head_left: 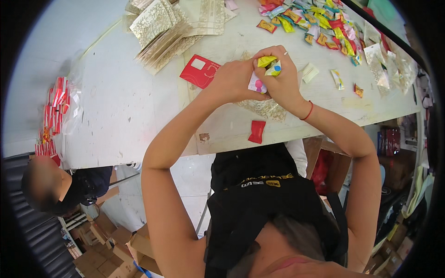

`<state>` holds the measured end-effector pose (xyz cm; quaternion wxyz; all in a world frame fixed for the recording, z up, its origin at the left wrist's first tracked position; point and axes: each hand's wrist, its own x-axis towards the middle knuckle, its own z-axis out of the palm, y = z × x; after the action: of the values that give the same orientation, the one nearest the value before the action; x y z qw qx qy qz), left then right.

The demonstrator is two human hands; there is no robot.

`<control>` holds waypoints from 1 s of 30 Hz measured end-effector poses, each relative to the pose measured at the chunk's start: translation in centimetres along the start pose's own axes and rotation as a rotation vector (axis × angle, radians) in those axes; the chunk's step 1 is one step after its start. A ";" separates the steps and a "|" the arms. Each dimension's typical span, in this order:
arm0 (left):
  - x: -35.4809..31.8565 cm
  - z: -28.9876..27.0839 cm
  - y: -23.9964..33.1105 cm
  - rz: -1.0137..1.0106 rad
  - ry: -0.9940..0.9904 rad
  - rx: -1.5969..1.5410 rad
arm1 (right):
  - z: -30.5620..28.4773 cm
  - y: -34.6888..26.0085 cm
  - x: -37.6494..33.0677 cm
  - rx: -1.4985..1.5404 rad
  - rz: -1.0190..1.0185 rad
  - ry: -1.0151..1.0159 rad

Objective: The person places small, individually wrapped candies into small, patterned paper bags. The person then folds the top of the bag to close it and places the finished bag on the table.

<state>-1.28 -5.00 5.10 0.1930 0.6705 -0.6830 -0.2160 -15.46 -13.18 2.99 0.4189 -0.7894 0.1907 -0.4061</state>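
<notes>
In the head view, a small bundle of yellow and white wrapped sweets (265, 69) is pinched tightly between the closed left hand (234, 81) and right hand (282, 76), above the white wooden table (130, 106). One slippery packet could be squeezed out and dropped near the red sachet (256, 131) at the near edge, because several are held together.

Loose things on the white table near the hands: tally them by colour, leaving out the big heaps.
Red: 2, a red card and a small red packet
White: 1, a pale wrapper
Yellow mixed: 2, a striped sachet and a small sweet
Total: 5
</notes>
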 end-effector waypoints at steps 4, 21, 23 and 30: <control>0.4 -0.1 -0.2 -0.013 -0.038 0.032 | -0.3 -0.1 -0.3 -0.041 -0.048 -0.054; 0.7 -0.9 0.1 -0.049 -0.147 -0.106 | -0.4 0.6 -0.9 0.017 -0.063 -0.080; 0.6 -0.7 0.0 -0.024 -0.111 -0.126 | -0.3 1.0 -1.2 0.101 0.027 -0.077; 0.5 -0.5 0.1 0.016 -0.016 -0.148 | -0.1 -0.4 -1.8 0.186 0.168 -0.142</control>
<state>-1.09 -5.51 5.57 0.2380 0.6473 -0.6720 -0.2698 -16.60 -11.85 2.49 0.5355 -0.7550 0.1877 -0.3287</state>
